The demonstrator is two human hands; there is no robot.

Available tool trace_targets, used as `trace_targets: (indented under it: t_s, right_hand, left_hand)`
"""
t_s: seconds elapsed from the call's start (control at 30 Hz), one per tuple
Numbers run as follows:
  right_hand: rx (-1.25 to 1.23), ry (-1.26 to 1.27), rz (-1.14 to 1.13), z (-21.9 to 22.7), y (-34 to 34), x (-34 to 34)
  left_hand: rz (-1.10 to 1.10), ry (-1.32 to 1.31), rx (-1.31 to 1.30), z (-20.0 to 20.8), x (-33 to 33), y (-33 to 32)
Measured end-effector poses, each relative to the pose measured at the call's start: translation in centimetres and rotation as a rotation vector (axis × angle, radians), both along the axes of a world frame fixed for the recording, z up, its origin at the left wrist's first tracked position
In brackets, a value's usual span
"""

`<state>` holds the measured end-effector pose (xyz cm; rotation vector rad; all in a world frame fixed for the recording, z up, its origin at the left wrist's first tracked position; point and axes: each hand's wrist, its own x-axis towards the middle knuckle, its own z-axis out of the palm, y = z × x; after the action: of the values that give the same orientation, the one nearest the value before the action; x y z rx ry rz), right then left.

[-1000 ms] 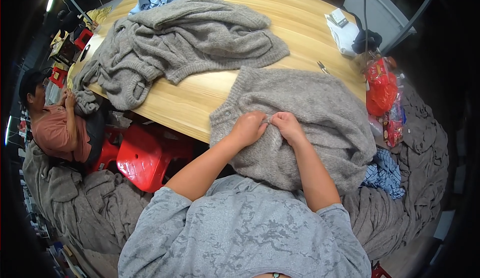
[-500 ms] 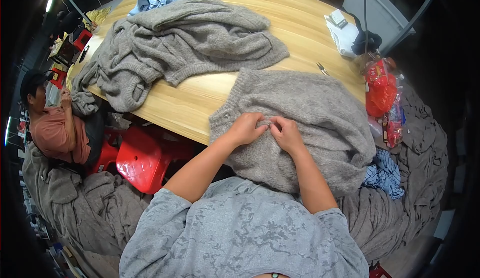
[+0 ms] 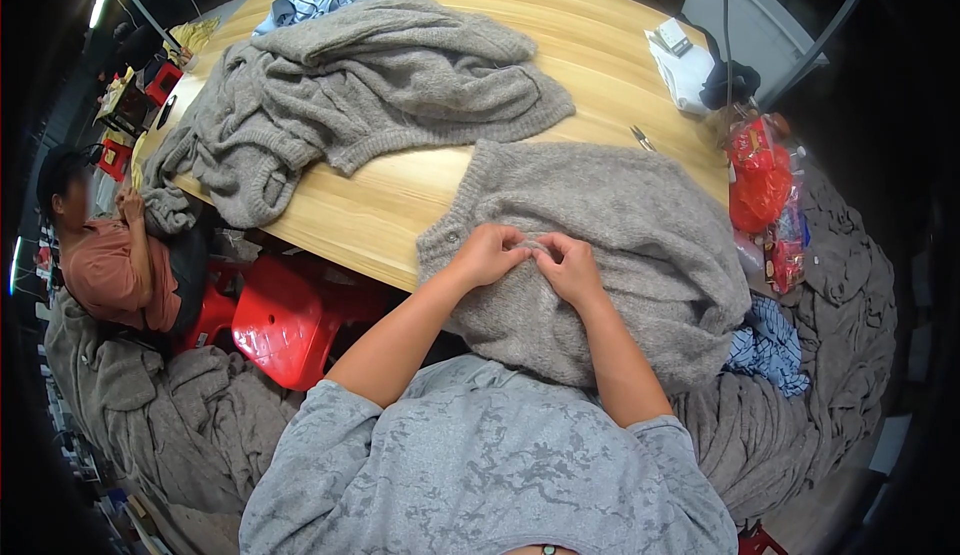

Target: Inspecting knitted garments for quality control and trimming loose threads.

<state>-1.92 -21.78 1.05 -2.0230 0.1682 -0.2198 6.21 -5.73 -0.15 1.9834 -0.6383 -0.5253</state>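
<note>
A grey knitted sweater [image 3: 640, 205] lies bunched at the near edge of the wooden table [image 3: 590, 50], partly hanging over toward me. My left hand [image 3: 490, 255] pinches a fold of its knit, thumb and fingers pressed together. Close beside it, my right hand [image 3: 567, 265] grips the same fold, the fingertips of both hands nearly meeting. Whatever small detail sits between the fingertips is hidden. A round button shows on the ribbed band left of my left hand. Farther off on the table, another grey knitted sweater [image 3: 390, 85] is heaped.
Thread snips [image 3: 643, 138] lie beyond the near sweater. Blue striped cloth [image 3: 320, 0] rests at the far edge. A red plastic stool [image 3: 285, 320] stands left, near a seated person [image 3: 120, 255]. Red bags [image 3: 760, 185] hang right. Grey knit piles [image 3: 190, 420] flank me.
My hands stay at the same fold, with only slight finger movement. The view has shifted very little.
</note>
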Motion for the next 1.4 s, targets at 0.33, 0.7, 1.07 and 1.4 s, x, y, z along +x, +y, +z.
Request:
trace_targets:
  t_s: [0.33, 0.7, 1.07, 1.4]
  right_hand:
    - [-0.095, -0.051, -0.012, 0.3, 0.4, -0.3]
    - [-0.052, 0.081, -0.039, -0.4, 0.3, 0.3]
    - [-0.285, -0.123, 0.050, -1.2, 0.6, 0.3]
    - [-0.101, 0.020, -0.042, -0.5, 0.7, 0.4]
  left_hand:
    - [0.051, 0.186, 0.011, -0.4, 0.3, 0.1]
    - [0.012, 0.099, -0.004, -0.8, 0.1, 0.1]
    - [0.046, 0.041, 0.031, -0.6, 0.0, 0.0]
    - [0.107, 0.015, 0.058, 0.1, -0.2, -0.6]
